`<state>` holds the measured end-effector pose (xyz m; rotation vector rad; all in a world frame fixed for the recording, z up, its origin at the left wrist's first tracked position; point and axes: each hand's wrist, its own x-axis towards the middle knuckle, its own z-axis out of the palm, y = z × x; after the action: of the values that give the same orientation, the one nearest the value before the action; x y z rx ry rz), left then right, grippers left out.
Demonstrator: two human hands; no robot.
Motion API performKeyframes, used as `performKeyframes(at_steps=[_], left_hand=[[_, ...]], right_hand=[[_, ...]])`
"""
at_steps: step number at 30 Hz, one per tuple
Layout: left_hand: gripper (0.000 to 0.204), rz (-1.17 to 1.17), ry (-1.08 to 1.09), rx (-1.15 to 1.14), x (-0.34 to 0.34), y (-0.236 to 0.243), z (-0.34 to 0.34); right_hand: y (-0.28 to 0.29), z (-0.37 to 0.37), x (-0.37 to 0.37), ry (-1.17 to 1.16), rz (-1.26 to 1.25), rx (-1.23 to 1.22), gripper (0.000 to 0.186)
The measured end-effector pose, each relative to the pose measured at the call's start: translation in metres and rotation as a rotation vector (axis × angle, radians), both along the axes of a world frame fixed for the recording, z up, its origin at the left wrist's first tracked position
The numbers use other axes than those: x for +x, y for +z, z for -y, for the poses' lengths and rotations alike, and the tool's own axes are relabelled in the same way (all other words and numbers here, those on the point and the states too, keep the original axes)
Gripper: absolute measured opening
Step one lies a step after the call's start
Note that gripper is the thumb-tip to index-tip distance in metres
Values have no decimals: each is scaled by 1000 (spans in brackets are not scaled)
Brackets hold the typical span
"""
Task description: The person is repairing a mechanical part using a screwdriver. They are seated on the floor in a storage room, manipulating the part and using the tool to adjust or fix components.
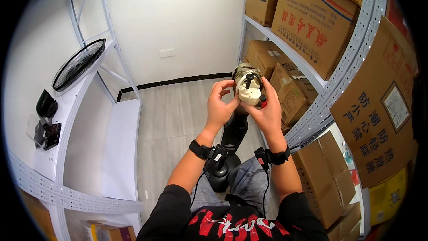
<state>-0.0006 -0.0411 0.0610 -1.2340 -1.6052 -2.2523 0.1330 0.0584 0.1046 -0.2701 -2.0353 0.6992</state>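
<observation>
In front of me stands a black fan pedestal (234, 135) on a round base (218, 179) between my legs. At its top is a fan motor (248, 92) with a cream-white housing, a metallic rear rim and a black knob. My left hand (220, 107) grips the motor's left side, thumb on the lower housing and fingers curled. My right hand (270, 111) is wrapped around its right side, fingers reaching up along it. Beside the right fingers sits a small red-and-black piece (263, 101); whether it is held or attached cannot be made out.
On the left white shelf (84, 90) lie a round black fan grille (79, 65) and small black parts (47, 129). Cardboard boxes (312, 22) fill the right rack, with an open carton (323, 178) near my right arm. Cables (266, 187) hang from both wrist straps.
</observation>
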Motion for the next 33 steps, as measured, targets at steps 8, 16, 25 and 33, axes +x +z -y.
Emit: performKeyframes(at_steps=[8,16,25,33], left_hand=[[34,105,-39,30,2,6,2],[33,204,-142,33,1,9,6],[36,136,-96,-16,3,10,8],[35,49,-137,58,-3,2,10]], right_hand=[[-1,9,-3,-9,-58,19,86],[4,-10,-2,61,3,-78,84],[8,-14,-4,110,8,-133,81],[1,-18,-6,157,-22,-195,82]])
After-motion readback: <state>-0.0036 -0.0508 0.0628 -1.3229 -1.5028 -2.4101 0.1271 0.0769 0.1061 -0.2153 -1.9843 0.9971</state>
